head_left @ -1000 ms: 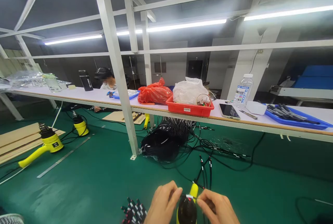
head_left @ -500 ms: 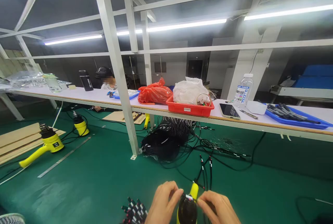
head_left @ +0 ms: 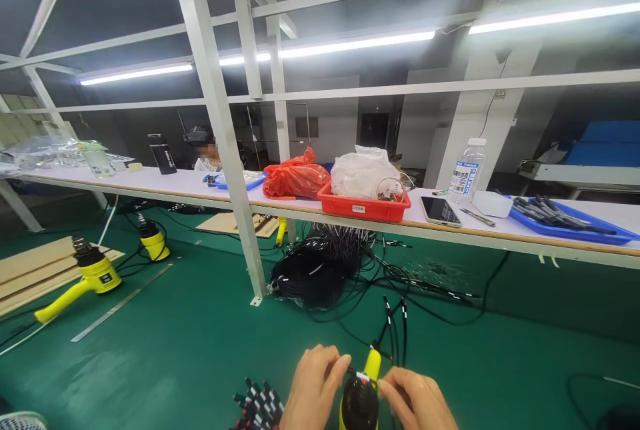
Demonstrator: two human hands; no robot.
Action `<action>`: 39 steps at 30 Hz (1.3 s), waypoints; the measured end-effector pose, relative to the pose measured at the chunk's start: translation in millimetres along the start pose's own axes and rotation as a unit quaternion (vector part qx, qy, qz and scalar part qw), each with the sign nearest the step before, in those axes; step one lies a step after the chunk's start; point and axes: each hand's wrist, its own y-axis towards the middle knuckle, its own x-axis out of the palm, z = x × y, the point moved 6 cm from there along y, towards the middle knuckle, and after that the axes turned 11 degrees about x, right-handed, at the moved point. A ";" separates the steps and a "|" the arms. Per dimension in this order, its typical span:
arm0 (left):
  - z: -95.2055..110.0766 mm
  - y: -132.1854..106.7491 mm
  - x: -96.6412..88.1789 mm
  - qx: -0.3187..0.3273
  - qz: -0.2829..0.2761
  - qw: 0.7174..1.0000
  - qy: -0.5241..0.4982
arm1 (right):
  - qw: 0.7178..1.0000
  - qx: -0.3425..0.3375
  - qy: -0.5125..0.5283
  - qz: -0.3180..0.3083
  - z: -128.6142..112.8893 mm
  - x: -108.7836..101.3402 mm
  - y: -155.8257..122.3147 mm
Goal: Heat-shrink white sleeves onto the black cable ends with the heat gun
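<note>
A short stretch of black cable with a white and red marked sleeve [head_left: 363, 377] spans the gap between my two hands. My left hand [head_left: 317, 387] pinches one end between thumb and forefinger. At the other end, the fingertips of my right hand [head_left: 417, 395] are closed on it. Directly below the sleeve stands a yellow and black heat gun [head_left: 360, 405], nozzle up, its yellow handle pointing away from me. Left of my left hand lies a bundle of black cable ends [head_left: 257, 405] with white and red bands.
Beyond my hands, banded cables [head_left: 396, 323] and a black cable coil [head_left: 315, 277] lie on the green mat. Two more heat guns [head_left: 97, 270] stand at left by a metal ruler [head_left: 123, 303]. A raised shelf holds a red tray [head_left: 363, 207], a phone [head_left: 440, 211] and a blue tray [head_left: 575, 223].
Both hands keep their grip on the cable above the heat gun, with only a very slight shift. The camera view has moved a little.
</note>
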 end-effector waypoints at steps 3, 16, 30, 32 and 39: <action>0.7 0.4 2.2 0.017 -0.012 1.000 -0.018 | 1.000 0.005 0.003 0.001 -1.2 0.9 1.2; 12.1 3.7 -3.1 0.047 -0.024 0.997 -0.054 | 0.998 0.028 0.052 -0.023 -3.1 6.2 2.5; 5.1 1.6 0.1 0.018 0.009 0.999 -0.032 | 0.999 -0.003 0.026 0.019 9.4 18.0 2.8; 15.3 2.3 -3.4 0.049 0.012 0.997 -0.062 | 0.998 0.003 0.052 0.035 7.8 14.9 3.4; 9.5 0.2 -10.1 0.036 0.058 0.997 -0.030 | 0.995 0.020 0.095 0.010 -0.6 10.1 -6.3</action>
